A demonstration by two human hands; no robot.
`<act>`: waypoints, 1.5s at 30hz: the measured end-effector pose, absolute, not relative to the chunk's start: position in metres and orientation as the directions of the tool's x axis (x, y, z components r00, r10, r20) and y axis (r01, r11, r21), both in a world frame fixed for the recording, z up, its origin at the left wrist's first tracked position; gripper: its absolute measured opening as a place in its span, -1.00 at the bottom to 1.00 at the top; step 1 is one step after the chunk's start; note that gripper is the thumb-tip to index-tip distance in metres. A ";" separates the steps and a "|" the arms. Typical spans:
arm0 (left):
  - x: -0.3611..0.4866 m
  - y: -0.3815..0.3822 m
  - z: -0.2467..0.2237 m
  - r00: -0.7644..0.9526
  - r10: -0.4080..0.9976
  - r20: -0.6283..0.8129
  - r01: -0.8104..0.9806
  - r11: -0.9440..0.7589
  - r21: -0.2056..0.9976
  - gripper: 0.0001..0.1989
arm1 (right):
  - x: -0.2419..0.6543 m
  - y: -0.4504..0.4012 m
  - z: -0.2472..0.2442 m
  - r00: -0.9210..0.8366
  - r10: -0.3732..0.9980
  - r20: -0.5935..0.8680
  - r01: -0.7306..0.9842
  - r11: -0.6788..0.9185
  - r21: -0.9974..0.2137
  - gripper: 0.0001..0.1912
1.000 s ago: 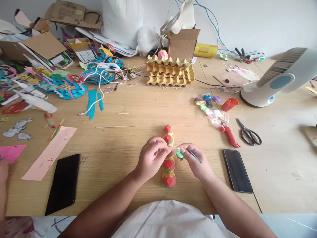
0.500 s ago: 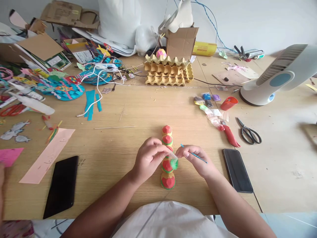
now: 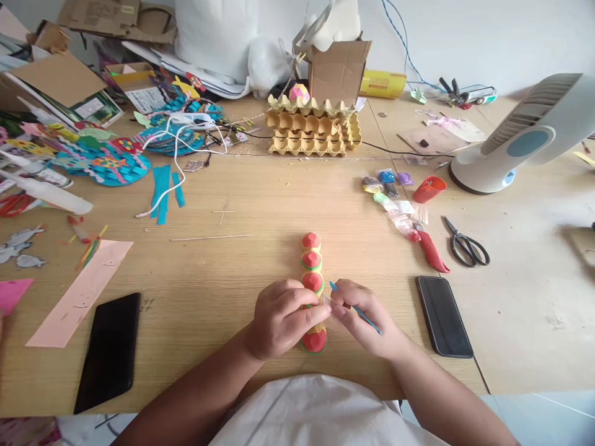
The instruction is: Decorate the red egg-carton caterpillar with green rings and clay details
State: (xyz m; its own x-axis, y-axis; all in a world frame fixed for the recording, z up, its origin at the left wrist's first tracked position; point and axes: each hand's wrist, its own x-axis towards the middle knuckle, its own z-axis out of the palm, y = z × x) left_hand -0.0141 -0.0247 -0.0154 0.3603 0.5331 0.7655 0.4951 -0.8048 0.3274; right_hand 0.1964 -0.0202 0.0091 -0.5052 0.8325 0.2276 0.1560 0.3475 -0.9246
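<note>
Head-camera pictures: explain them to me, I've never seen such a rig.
No machine here: one camera, worn on a person's head, takes every picture, looking forward and down at their bare hands. The right hand holds a thin blue tool; its fingertips meet those of the left hand at what looks like clear film. Beneath, a row of red-topped pieces stands on the table. Around lie two phones, scissors, egg cartons and a white fan.

this looks like a craft workspace: a wooden surface (image 3: pixel 223 272) spread with paper strips (image 3: pixel 81 291), black-handled scissors (image 3: pixel 466 244), glue bottles (image 3: pixel 51 193), small bags of coloured clay (image 3: pixel 387 179), stacked egg cartons (image 3: pixel 309 127) and cardboard boxes (image 3: pixel 338 71) against a plain wall (image 3: pixel 465 37).
</note>
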 end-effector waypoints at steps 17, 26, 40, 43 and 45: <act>-0.003 -0.023 -0.014 0.487 0.595 0.640 0.586 -0.765 0.265 -0.89 | 0.199 -0.020 -0.001 -0.347 0.835 0.428 0.372 0.541 -0.755 -0.75; -0.013 -0.021 -0.016 0.109 0.767 0.633 0.338 -0.627 0.701 -0.81 | 0.204 -0.015 -0.008 -0.292 0.932 0.214 0.128 0.259 -0.957 -0.71; -0.018 -0.014 -0.019 0.197 0.870 0.453 0.131 -0.481 0.867 -0.82 | 0.199 -0.016 -0.007 -0.169 0.981 0.097 -0.052 0.090 -0.995 -0.89; -0.020 -0.015 -0.019 0.262 0.917 0.301 0.091 -0.334 0.938 -0.70 | 0.202 -0.014 -0.004 -0.187 0.933 0.306 0.216 0.343 -0.914 -0.97; -0.019 -0.016 -0.019 0.304 0.929 0.210 0.011 -0.224 0.975 -0.63 | 0.203 -0.014 -0.003 -0.225 0.890 0.398 0.328 0.453 -0.829 -0.90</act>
State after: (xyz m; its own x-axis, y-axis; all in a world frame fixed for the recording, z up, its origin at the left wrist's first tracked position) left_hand -0.0193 -0.0161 -0.0193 0.3043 0.9291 0.2100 0.0114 -0.2240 0.9745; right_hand 0.2029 -0.0143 -0.0031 -0.2252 0.8895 0.3975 0.3284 0.4534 -0.8286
